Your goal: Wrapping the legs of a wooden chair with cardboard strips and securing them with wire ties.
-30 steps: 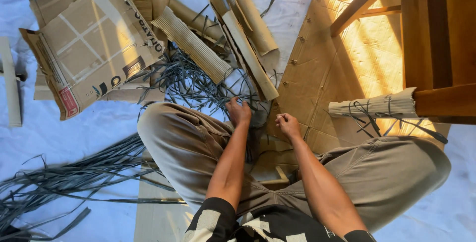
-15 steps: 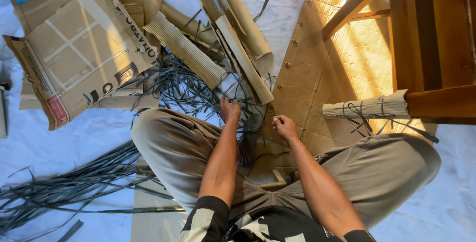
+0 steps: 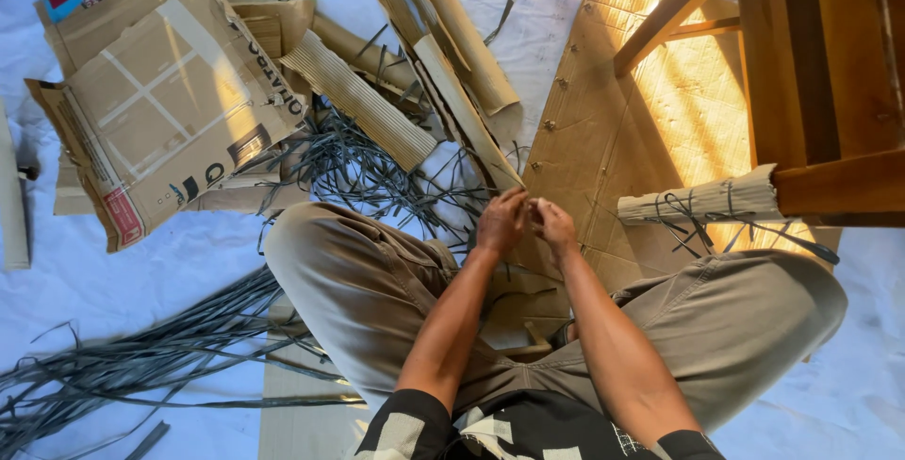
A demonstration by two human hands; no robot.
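So both hands meet mid-frame: left hand (image 3: pixel 500 222) and right hand (image 3: pixel 554 224) are pinched together, seemingly on a dark strap (image 3: pixel 443 198), though the grip is hard to see. One corrugated cardboard roll (image 3: pixel 702 202) at right looks already tied; loose rolls (image 3: pixel 363 102) and a strap pile (image 3: pixel 141 352) at lower left remain. Everything sits on a white sheet (image 3: pixel 123 262), wooden chair (image 3: pixel 801 64) upper right.
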